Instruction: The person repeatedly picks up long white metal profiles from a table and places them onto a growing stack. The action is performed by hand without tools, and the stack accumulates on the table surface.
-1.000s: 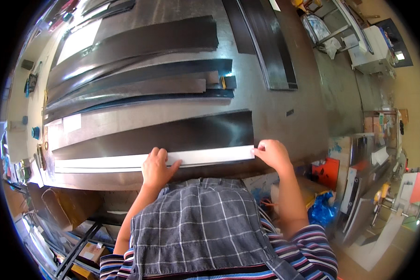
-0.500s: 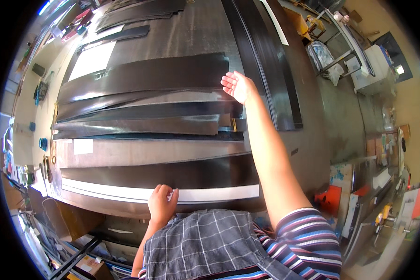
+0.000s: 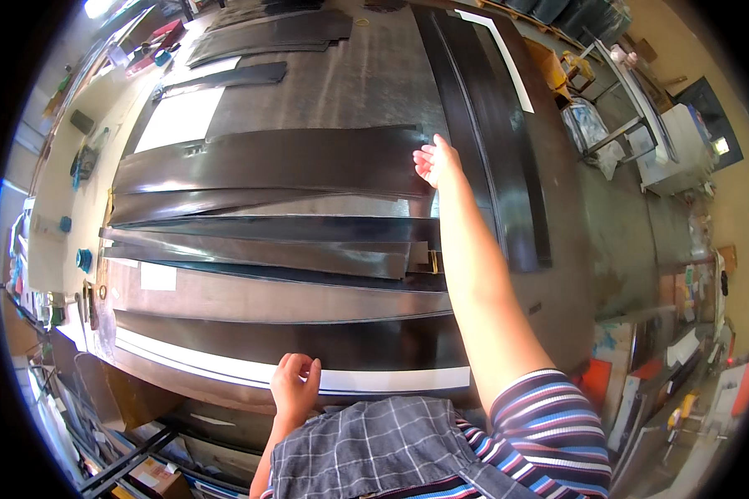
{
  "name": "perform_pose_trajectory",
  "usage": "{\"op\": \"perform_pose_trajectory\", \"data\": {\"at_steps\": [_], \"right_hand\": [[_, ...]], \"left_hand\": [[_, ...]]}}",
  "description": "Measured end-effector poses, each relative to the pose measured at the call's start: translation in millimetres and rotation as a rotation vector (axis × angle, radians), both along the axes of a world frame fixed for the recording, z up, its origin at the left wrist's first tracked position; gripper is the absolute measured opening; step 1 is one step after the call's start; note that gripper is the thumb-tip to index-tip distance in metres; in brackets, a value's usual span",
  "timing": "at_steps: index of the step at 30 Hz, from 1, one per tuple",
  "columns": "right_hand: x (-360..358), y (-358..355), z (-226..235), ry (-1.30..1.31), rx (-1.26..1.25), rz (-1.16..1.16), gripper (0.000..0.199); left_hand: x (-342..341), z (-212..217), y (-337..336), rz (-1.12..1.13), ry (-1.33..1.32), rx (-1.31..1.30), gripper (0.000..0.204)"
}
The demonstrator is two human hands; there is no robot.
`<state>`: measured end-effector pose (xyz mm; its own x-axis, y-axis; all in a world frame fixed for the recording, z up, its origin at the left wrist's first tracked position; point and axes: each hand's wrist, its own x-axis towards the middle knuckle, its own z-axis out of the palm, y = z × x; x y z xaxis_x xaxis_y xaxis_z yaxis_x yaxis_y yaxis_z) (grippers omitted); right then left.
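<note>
My right arm reaches far across the table. At its end my right hand (image 3: pixel 437 161) is beside the right end of a wide dark flexible strip (image 3: pixel 275 158), fingers loosely bent and apart, nothing visible between them. Near me, my left hand (image 3: pixel 295 387) rests over a long white strip (image 3: pixel 391 380), its fingers loosely curled and the thumb a little apart. That white strip runs along the front edge of another dark strip (image 3: pixel 374 341). More dark strips (image 3: pixel 308 243) lie overlapped between my two hands, some glossy.
Long dark strips (image 3: pixel 483 158) lie lengthwise on the right of the table (image 3: pixel 558 299). Further dark sheets (image 3: pixel 275 35) are piled at the far end. White sheets (image 3: pixel 181 116) and a blue tape roll (image 3: pixel 84 260) are on the left. A metal-framed rack (image 3: pixel 632 108) stands beyond the right edge.
The view has shifted, so the table's contents sit lower in it. My right hand stays by the wide strip's end, its fingers more bent. The left hand remains over the white strip.
</note>
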<state>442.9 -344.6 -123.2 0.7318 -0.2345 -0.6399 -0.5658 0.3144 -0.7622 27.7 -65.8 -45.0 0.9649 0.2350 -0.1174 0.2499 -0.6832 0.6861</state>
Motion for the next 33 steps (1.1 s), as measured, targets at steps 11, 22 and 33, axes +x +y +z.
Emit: {"op": "perform_pose_trajectory", "data": {"at_steps": [11, 22, 33], "right_hand": [[11.9, 20.4, -5.4, -0.004, -0.267, -0.137, 0.043], [-5.4, 10.7, 9.1, -0.237, -1.276, 0.696, 0.042], [-195.1, -52.0, 133.2, -0.823, -0.486, 0.558, 0.031]], "left_hand": [[-8.4, -2.8, 1.2, 0.029, -0.01, -0.009, 0.013], [-7.8, -8.0, -5.1, 0.029, -0.001, -0.043, 0.012], [84.5, -20.4, 55.2, 0.35, -0.301, -0.733, 0.037]]}}
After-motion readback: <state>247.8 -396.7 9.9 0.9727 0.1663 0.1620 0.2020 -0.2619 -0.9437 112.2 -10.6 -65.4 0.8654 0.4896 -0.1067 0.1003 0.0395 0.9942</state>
